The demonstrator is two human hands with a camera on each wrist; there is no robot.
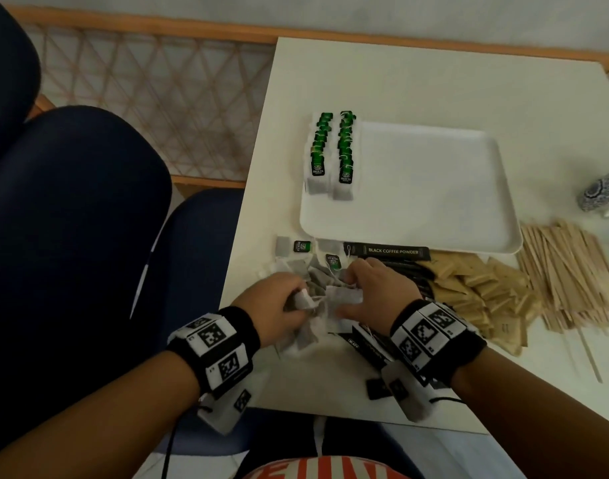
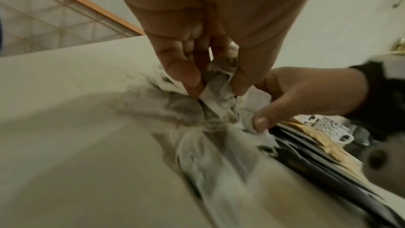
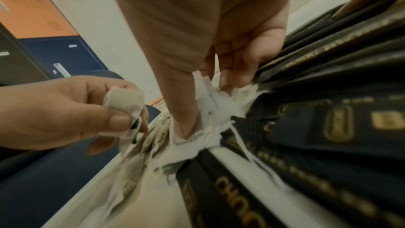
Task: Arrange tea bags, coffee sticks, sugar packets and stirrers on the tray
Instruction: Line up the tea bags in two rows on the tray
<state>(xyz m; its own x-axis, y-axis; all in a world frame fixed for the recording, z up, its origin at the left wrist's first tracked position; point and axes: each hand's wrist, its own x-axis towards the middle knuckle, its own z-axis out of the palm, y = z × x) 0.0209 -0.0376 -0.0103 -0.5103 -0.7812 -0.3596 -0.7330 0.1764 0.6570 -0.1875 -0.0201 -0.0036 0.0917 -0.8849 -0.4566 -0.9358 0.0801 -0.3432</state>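
Both hands are buried in the loose heap of tea bags (image 1: 306,271) at the lower middle of the head view. The left hand (image 1: 279,299) has one bag pinched between thumb and fingers, and the right hand (image 1: 372,292) has its thumb and fingertips curled down onto the bags in the heap beside it.

Two neat rows of green-tagged bags (image 1: 332,150) already sit along the left edge of the white tray (image 1: 434,188), upper middle of the frame. The black coffee sticks (image 1: 387,251), tan sugar packets (image 1: 479,285) and wooden stirrers (image 1: 569,271) lie on the worktop (image 1: 399,74) below and right of the tray.

I'd say these bags weigh next to nothing and are floppy, and the strings tangle easily. Probably best to grab the paper pouch or the card tag and not yank, since the paper looks like it could tear.

Only the head view shows the tray. The right wrist view shows the pinched bag (image 3: 124,103) folded against the left thumb, plus gold lettering on the sticks. The left wrist view is mostly blur under the fingers.
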